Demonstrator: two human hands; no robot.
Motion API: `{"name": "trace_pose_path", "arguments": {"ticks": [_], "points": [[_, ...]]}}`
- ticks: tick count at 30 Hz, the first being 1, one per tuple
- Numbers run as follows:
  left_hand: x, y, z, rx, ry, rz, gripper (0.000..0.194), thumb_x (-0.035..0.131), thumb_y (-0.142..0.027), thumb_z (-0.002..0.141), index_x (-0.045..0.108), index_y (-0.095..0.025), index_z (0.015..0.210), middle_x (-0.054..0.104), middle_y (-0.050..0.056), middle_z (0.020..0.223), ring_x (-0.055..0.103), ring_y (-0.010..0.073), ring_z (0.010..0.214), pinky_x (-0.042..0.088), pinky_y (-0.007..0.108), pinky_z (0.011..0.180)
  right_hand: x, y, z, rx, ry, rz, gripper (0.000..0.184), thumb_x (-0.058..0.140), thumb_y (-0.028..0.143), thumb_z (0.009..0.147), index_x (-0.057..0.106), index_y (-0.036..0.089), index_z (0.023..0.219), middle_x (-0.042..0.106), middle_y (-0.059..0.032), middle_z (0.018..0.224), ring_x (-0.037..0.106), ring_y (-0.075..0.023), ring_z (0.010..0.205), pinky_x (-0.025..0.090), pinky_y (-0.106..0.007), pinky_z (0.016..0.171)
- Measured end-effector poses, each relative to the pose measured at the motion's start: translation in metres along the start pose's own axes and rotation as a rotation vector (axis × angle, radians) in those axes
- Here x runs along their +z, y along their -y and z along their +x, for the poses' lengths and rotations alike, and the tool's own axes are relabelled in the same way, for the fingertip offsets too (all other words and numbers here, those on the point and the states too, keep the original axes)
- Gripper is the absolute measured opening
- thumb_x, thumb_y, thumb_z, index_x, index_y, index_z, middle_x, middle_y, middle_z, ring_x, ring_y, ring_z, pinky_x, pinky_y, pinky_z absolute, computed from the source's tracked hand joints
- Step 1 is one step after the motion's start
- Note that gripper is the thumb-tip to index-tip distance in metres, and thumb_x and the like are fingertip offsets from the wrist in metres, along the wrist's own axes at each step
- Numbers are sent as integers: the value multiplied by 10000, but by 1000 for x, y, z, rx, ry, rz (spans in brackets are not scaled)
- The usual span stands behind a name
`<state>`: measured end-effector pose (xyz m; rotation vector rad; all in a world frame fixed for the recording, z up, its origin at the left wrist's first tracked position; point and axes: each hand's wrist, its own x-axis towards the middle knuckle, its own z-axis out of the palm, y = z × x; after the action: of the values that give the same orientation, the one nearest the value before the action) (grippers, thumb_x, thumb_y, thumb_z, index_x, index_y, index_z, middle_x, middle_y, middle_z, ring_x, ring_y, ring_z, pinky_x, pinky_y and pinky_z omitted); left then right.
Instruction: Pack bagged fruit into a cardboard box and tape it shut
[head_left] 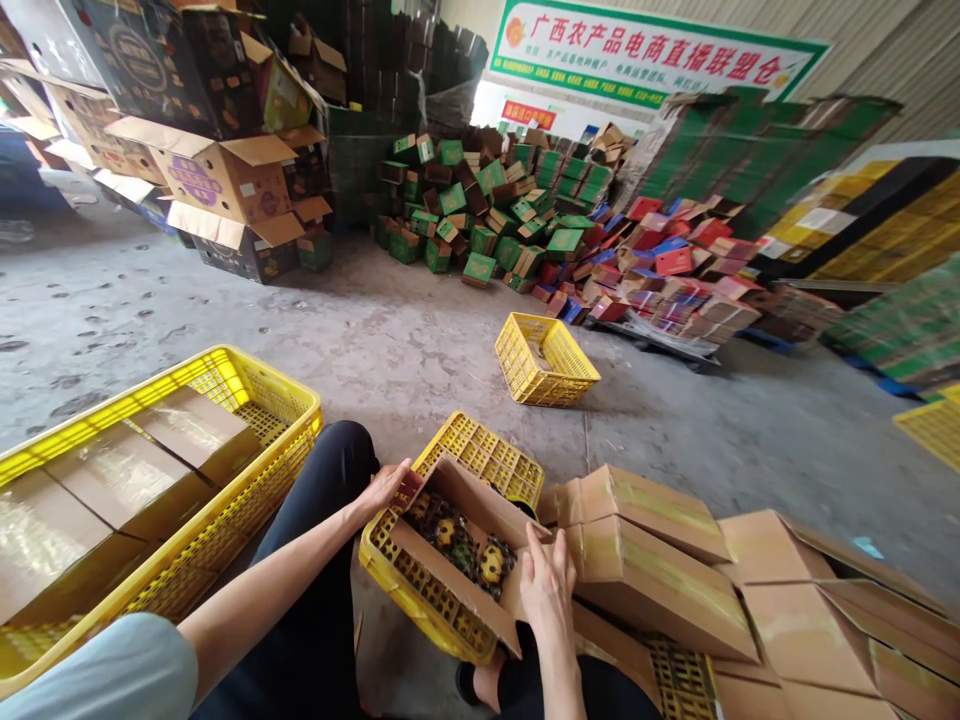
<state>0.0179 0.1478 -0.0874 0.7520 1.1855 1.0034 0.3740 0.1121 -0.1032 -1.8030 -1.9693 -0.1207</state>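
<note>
A narrow open cardboard box (480, 495) rests on an upturned yellow crate (390, 590) between my knees. In it lie dark, shiny wrapped pieces (450, 535) with round yellow shapes that have black spots; their kind is unclear. My left hand (390, 488) grips the box's far-left end, its fingertips partly hidden by the end wall. At the near-right end, my right hand (547, 580) lies against the cardboard with its fingers stretched and apart.
Empty-looking cardboard boxes (652, 560) lie in rows on my right. A long yellow crate (300, 400) holding taped cartons (150, 470) stands left. Ahead, another yellow basket (544, 365) sits on the concrete floor, before heaped green boxes (480, 268) and red boxes (673, 262).
</note>
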Motion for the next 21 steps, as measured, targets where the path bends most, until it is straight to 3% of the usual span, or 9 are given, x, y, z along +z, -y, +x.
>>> {"name": "trace_pose_path", "arguments": {"ticks": [4,9,15,21], "points": [[1,2,2,-15,24,30,903,609,-960,710,769,-96,922,731,120,882,638,189,726,465,293,651,8,-7,6,-7,28,4,589,309,377,1046,675,141,1443,436,-279,1618,487,-430,1464,419,-609,1148],[3,7,6,-1,37,102,921,720,-932,621,806,-86,974,734,125,925,628,196,786,453,280,652,13,-6,1,134,-23,72,617,287,410,1041,697,138,1414,502,-270,1581,563,-414,1404,475,-570,1101],[5,4,4,3,20,151,925,715,-906,655,818,-69,1035,737,135,923,636,224,848,458,278,648,2,-8,-6,224,-89,219,704,265,532,1051,679,93,1414,641,-257,1463,647,-365,1325,519,-484,1099],[6,1,3,-18,-1,165,777,742,-811,737,820,-87,1008,764,136,927,663,239,877,488,282,671,-2,-19,-7,287,-62,245,780,305,650,1006,688,77,1370,749,-262,1304,734,-365,1171,570,-462,1008]]}}
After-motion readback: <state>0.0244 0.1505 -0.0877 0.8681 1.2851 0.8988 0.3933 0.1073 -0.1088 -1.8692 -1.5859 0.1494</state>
